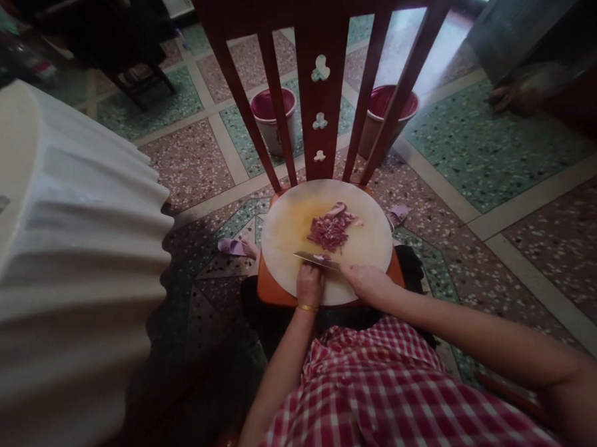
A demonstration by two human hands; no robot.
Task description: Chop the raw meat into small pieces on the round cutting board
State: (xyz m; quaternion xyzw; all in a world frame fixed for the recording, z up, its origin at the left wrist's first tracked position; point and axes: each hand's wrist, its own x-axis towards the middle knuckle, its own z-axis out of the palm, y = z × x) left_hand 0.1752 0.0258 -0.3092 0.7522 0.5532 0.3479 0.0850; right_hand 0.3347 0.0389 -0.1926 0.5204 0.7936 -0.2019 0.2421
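Slicing appears well advanced: meat strips (331, 229) lie heaped at centre frame on the round cutting board (282, 236), while left hand (309, 285) grips the knife (315, 258) and right hand (368, 278) pins a last small piece.

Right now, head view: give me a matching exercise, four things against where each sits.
Things:
1. pile of red sliced meat
2. steel knife blade
3. pair of maroon-lined buckets
4. thin gold bangle

Places:
A. on the left wrist
B. on the floor behind the chair back
C. middle of the round white cutting board
D. near edge of the board, by the left hand and right hand

Pairs: 1-C, 2-D, 3-B, 4-A
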